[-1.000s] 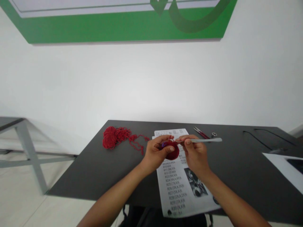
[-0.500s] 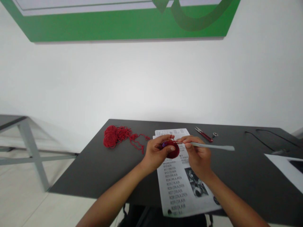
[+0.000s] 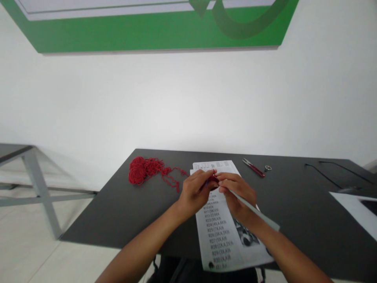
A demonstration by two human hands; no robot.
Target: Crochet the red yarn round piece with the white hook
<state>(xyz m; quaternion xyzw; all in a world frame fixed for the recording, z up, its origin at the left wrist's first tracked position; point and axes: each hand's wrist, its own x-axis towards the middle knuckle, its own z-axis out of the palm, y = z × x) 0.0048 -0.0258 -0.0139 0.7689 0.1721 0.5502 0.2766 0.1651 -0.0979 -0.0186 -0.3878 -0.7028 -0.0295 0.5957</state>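
Note:
My left hand (image 3: pixel 194 192) pinches a small red crochet piece (image 3: pixel 214 179), mostly covered by the fingers. A bit of purple shows beside it. My right hand (image 3: pixel 238 192) is closed round a crochet hook (image 3: pixel 256 212) with a long pale grey handle, which slants down to the right across the wrist. The hook's tip is hidden at the red piece, where both hands meet. Red yarn (image 3: pixel 141 169) lies in a loose heap at the left, and a crinkled strand trails from it toward my left hand.
Printed pattern sheets (image 3: pixel 210 236) lie under my hands on the dark table (image 3: pixel 118 220). Behind them to the right are red-handled thread snips (image 3: pixel 253 168) and a small ring (image 3: pixel 268 168). Eyeglasses (image 3: pixel 338 179) and a white sheet (image 3: pixel 353 212) are at the far right.
The hook's handle has swung from nearly level to slanting down right. My right hand has turned and moved closer to the left; the red piece is tilted and more hidden.

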